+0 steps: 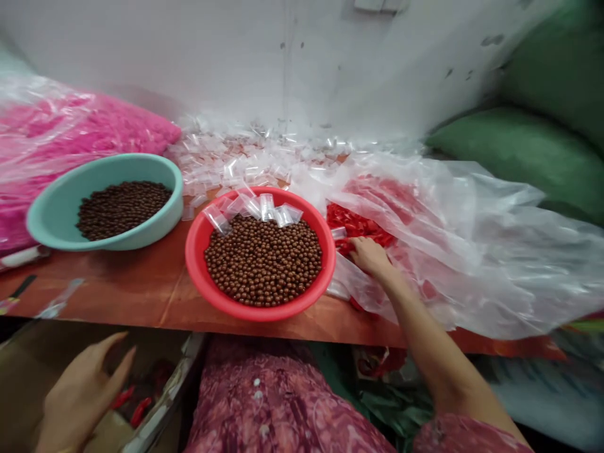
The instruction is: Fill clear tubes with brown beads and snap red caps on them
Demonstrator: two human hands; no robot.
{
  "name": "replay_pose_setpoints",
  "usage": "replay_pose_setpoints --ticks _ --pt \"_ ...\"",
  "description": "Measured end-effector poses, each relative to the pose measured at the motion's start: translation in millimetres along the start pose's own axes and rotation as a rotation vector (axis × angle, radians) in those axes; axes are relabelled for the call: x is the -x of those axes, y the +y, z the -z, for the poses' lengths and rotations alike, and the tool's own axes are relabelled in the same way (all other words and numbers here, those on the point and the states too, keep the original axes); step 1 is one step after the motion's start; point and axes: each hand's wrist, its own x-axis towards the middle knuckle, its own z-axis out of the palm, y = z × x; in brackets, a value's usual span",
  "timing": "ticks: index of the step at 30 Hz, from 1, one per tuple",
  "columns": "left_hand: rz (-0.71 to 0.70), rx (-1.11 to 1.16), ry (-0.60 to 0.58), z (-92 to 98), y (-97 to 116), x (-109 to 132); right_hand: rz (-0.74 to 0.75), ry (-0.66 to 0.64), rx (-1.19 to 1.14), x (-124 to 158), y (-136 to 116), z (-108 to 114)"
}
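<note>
My left hand (85, 387) hangs over an open cardboard box (163, 409) at the lower left, thumb and fingers apart, nothing in it. Small red pieces (140, 412) lie inside that box. At the mouth of a clear plastic bag (472, 251), my right hand (370, 255) touches a heap of red plastic pieces (358, 220). Its fingers are drawn together there; what they hold is hidden. Left of it stands a red basin (259, 313) filled with round brown beads (264, 264). Several short clear plastic tubes (267, 206) rest on the beads at the far rim.
A turquoise basin (158, 236) with dark brown beads (123, 207) stands at the left, before a bag of pink pieces (108, 123). Many clear tubes (245, 165) are spread along the wall (236, 63). Green sacks (523, 151) lean at the right. The table (141, 286) has a reddish cover.
</note>
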Motion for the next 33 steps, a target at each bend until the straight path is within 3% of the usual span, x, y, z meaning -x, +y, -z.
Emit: replay_pose_setpoints --ticks 2,4,7,11,13,16,18,21,24,26,30,33 --pt "-0.014 -0.086 0.152 12.9 27.6 -29.0 -0.009 0.005 0.005 -3.3 3.8 0.0" --pt "-0.168 -0.057 0.162 21.9 59.9 -58.5 -0.042 0.057 -0.025 -4.0 9.7 0.1" --pt "-0.376 -0.002 0.049 21.3 108.1 -96.2 -0.209 0.241 -0.32 -0.5 15.6 -0.4" --pt "-0.504 -0.058 -0.153 -5.4 155.9 -137.9 -0.436 0.408 -1.081 3.2 9.0 -1.1" --pt "-0.482 -0.159 -0.205 -22.9 170.8 -160.7 -0.481 0.396 -1.311 1.8 2.3 -1.1" --pt "-0.461 -0.273 -0.2 -44.3 185.0 -198.7 -0.489 0.334 -1.46 0.0 -6.4 -0.5" --pt "-0.556 -0.308 -0.161 -54.7 191.8 -222.9 -0.475 0.297 -1.554 1.4 -11.1 -0.1" --pt "-0.837 -0.303 -0.116 -67.7 202.4 -251.1 -0.436 0.261 -1.66 7.7 -18.1 -0.4" --pt "-1.05 -0.295 -0.156 -76.8 214.6 -265.7 -0.399 0.261 -1.714 15.7 -24.5 -1.4" --pt "-1.098 -0.302 -0.188 -76.2 220.7 -266.8 -0.385 0.266 -1.739 20.8 -27.1 -1.5" --pt "-1.005 -0.336 -0.228 -54.4 215.5 -248.6 -0.383 0.296 -1.809 31.3 -27.4 1.0" --pt "-0.864 -0.448 -0.397 -33.6 197.4 -226.8 -0.376 0.342 -1.839 39.4 -26.1 4.4"
